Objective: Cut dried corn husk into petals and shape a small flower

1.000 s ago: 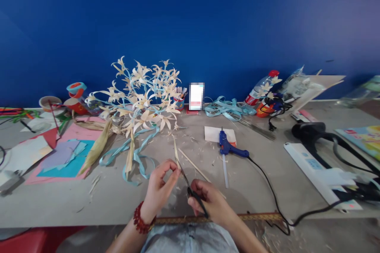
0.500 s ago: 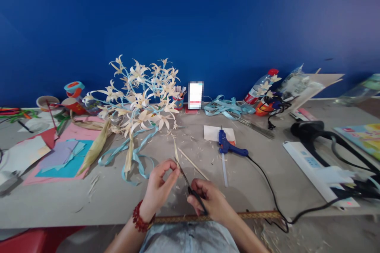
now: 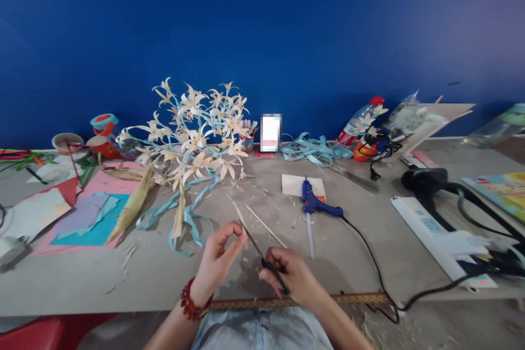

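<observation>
I pinch a pale strip point(image 3: 237, 210) between the thumb and finger of my left hand point(image 3: 221, 251), left of the blue glue gun point(image 3: 312, 202). Nearer me than the gun, and slightly left, my right hand point(image 3: 289, 273) has its fingers curled around black-handled scissors point(image 3: 262, 257), blades beside the strip.

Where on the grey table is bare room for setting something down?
One bare patch of the grey table lies between the left hand, curled light-blue ribbon and front edge. Another lies between the black cord and white power strip. Back left is crowded with cream flowers and coloured paper sheets.
</observation>
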### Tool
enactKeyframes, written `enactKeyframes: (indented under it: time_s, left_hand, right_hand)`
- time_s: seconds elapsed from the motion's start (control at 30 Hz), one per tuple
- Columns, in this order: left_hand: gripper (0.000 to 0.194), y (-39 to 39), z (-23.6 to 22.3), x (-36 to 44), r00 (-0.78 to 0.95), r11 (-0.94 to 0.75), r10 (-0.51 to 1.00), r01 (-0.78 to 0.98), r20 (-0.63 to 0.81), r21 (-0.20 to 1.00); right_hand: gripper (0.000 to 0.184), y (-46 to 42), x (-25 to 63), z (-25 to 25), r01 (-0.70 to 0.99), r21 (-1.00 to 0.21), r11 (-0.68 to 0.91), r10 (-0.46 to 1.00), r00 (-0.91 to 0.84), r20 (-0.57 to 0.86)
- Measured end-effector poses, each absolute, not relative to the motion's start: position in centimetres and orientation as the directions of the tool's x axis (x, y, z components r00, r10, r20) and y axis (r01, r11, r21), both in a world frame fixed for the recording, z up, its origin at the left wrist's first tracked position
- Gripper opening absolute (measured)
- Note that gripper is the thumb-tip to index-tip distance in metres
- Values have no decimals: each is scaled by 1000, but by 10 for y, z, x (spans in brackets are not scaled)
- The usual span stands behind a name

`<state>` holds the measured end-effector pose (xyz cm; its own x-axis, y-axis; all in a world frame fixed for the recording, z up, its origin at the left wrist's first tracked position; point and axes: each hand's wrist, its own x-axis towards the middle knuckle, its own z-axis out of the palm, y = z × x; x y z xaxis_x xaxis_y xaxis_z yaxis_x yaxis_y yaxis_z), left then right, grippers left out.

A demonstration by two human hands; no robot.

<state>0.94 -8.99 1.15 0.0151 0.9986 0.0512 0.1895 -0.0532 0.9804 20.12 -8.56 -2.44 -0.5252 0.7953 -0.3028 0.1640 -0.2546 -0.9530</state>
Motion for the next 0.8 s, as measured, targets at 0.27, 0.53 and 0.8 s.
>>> enactKeyframes:
  time_s: [0.27, 0.53, 0.8]
  left_hand:
    - [19, -87, 15, 1, 219, -74, 976, 350, -5, 934]
    - [11, -84, 30, -6, 407, -162, 913, 437, -34, 885]
    - [13, -84, 30, -7, 433, -206, 901, 427, 1, 880]
  right_hand:
    - [34, -70, 189, -11, -58, -975, -214, 893, -417, -171]
    - [30, -59, 174, 1, -204, -950, -236, 900, -415, -134]
    - [30, -60, 175, -3, -229, -945, -232, 905, -406, -124]
